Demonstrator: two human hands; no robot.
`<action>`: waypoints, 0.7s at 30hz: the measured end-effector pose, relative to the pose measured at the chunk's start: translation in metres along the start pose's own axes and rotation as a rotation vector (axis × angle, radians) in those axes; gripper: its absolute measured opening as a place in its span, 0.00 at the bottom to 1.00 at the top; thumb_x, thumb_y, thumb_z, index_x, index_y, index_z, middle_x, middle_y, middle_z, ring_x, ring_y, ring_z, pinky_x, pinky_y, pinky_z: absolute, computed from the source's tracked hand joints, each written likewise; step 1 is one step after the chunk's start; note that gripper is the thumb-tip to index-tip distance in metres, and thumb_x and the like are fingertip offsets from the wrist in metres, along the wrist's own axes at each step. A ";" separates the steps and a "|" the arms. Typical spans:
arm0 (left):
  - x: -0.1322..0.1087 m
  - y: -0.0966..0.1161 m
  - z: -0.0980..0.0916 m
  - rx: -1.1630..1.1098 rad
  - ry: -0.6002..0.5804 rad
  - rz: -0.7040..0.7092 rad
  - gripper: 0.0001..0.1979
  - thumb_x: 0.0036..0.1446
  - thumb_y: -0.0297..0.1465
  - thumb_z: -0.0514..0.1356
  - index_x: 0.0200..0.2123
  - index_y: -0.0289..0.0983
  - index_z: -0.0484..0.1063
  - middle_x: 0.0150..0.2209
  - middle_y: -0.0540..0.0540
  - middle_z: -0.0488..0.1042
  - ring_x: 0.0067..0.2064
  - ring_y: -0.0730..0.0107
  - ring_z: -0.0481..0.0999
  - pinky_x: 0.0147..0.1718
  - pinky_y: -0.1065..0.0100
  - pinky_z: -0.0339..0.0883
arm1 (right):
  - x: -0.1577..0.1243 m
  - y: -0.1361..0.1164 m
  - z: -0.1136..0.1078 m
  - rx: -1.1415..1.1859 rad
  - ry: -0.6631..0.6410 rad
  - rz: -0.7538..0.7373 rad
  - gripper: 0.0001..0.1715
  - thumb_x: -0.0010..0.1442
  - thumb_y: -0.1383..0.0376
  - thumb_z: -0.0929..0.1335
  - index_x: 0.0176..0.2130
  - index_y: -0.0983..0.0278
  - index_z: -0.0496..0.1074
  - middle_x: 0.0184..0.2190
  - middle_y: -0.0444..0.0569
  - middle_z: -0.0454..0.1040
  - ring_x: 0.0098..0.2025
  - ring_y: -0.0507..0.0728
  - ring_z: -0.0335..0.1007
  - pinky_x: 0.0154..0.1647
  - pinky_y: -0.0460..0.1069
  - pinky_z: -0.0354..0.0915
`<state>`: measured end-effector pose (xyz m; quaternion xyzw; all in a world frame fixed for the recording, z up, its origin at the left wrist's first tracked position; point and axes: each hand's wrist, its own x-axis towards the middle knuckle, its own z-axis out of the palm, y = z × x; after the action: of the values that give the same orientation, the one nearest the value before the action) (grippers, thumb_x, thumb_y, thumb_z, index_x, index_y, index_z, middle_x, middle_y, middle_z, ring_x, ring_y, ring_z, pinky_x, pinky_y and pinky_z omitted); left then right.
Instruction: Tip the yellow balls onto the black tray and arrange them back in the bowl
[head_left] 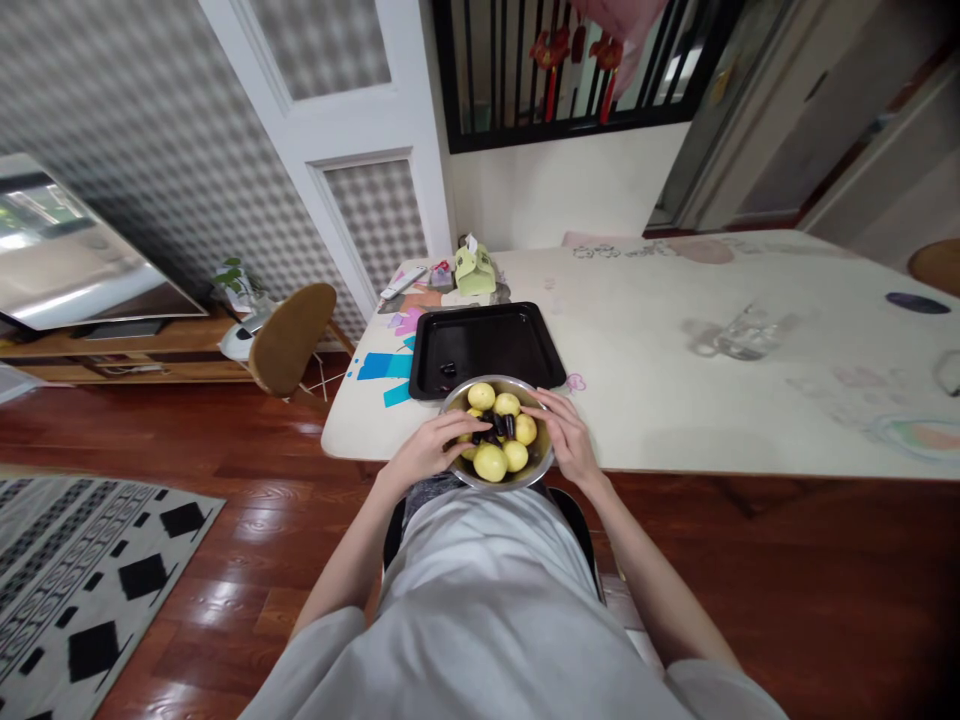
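A round metal bowl (pixel 534 470) stands at the table's near edge, close to my body. Inside it lie several yellow, rounded fruits or potatoes (pixel 491 462); I cannot tell which. Among them sit several dark, glossy, oblong pieces (pixel 510 426) that look like grapes. My left hand (pixel 433 446) reaches over the left rim, its fingers stretched toward the dark pieces and its thumb apart from them. At the right rim, my right hand (pixel 568 436) grips the bowl, fingertips just over the edge. Behind the bowl is a black rectangular tray (pixel 495 340), with a small dark piece (pixel 448 369) in it.
A green tissue box (pixel 474 268) and a white remote (pixel 403 283) are at the table's far left. Farther right on the white table (pixel 637 350) stands a clear glass vessel (pixel 748 335). A wooden chair (pixel 291 340) is beyond the left end.
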<state>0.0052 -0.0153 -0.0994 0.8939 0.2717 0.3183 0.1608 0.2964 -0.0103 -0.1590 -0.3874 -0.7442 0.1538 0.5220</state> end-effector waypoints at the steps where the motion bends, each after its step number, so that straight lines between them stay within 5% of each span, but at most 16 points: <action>1: 0.000 0.000 0.000 -0.004 0.000 -0.005 0.18 0.71 0.28 0.61 0.61 0.44 0.75 0.53 0.41 0.81 0.57 0.59 0.81 0.59 0.55 0.77 | 0.000 0.000 0.000 0.000 0.001 0.001 0.28 0.77 0.52 0.57 0.54 0.54 0.82 0.62 0.50 0.77 0.68 0.65 0.68 0.69 0.68 0.66; 15: 0.000 0.001 -0.006 -0.102 0.005 -0.001 0.17 0.70 0.30 0.63 0.60 0.41 0.77 0.53 0.39 0.82 0.56 0.58 0.82 0.58 0.56 0.77 | -0.002 0.003 0.000 0.001 0.005 -0.027 0.26 0.78 0.55 0.57 0.55 0.55 0.81 0.62 0.51 0.77 0.68 0.64 0.67 0.69 0.66 0.66; 21: 0.001 -0.001 -0.009 -0.159 0.121 -0.044 0.12 0.70 0.32 0.62 0.54 0.39 0.80 0.50 0.39 0.83 0.53 0.58 0.83 0.55 0.56 0.78 | -0.001 0.004 0.000 0.004 0.014 -0.035 0.25 0.77 0.56 0.58 0.55 0.55 0.81 0.62 0.50 0.77 0.67 0.64 0.68 0.68 0.66 0.67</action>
<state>0.0000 -0.0130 -0.0930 0.8513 0.2745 0.3884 0.2214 0.2978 -0.0087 -0.1626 -0.3745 -0.7467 0.1435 0.5307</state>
